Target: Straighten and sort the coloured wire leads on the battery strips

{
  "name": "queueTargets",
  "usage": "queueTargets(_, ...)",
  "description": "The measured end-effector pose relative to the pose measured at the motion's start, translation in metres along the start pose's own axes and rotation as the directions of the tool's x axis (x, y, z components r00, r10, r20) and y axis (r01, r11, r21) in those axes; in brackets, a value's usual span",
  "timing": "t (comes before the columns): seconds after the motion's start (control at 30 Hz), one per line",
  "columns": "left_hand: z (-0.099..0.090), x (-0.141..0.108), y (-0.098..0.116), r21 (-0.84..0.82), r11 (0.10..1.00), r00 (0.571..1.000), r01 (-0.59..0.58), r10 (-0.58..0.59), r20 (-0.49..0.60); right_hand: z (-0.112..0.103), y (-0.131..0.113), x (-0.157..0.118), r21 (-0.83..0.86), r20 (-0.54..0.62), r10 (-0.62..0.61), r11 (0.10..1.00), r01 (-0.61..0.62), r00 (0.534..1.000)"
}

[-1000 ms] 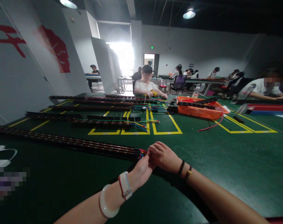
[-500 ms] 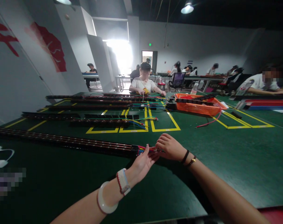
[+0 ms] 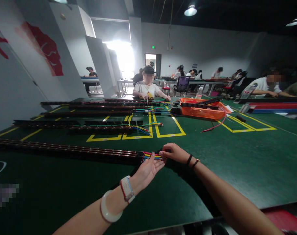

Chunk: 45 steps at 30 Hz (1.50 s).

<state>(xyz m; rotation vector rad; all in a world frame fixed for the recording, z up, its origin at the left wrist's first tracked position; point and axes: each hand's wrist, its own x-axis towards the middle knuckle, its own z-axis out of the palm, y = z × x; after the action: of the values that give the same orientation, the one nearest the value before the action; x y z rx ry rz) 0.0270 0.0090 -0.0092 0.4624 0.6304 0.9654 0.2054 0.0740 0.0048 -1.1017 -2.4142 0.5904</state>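
Note:
A long black strip assembly (image 3: 89, 151) with rows of brown rods lies across the near left of the table. From its right end comes a bundle of red, yellow and blue wires (image 3: 148, 156). My left hand (image 3: 148, 169) supports these wires, thumb on top and fingers beneath. The fingers of my right hand (image 3: 174, 152) are bent and closed at the wire ends, touching the left fingertips. What exactly the right fingers pinch is too small to make out.
More black strips with coloured wires (image 3: 106, 127) lie farther back on the green table (image 3: 224, 169). An orange basket (image 3: 202, 114) holds black strips, and a red wire hangs from it. Across the table a person (image 3: 148, 86) handles a yellow tool. Red and blue bars (image 3: 273, 108) lie at right.
My view has shifted slightly to the right. My right hand has changed its finger position at the wire ends, and more of the yellow and blue wires now shows.

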Motion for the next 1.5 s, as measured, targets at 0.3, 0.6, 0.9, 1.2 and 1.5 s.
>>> queueTargets(0.3,0.005,-0.004,0.000,0.014,1.000,1.000,0.006,-0.006,0.010,0.020,0.016,0.016,0.148,-0.181,0.127,0.984,-0.101,0.975)
queueTargets(0.6,0.005,-0.003,0.006,-0.016,0.998,0.997,0.061,-0.061,0.042,0.027,0.028,0.030,0.080,-0.262,0.107,0.993,-0.089,0.959)
queueTargets(0.9,0.004,-0.001,0.007,-0.028,0.996,0.996,0.079,-0.078,0.041,0.015,0.008,0.009,-0.147,-0.235,0.059,0.984,-0.095,0.970)
queueTargets(1.2,0.014,-0.010,0.013,0.019,0.998,0.998,0.054,-0.053,-0.018,-0.005,-0.008,-0.006,-0.272,0.076,-0.332,0.900,0.340,0.940)
queueTargets(1.5,0.017,-0.011,0.011,0.060,0.997,0.999,0.047,-0.046,-0.028,0.007,0.003,-0.002,0.003,-0.042,-0.011,1.000,0.011,0.999)
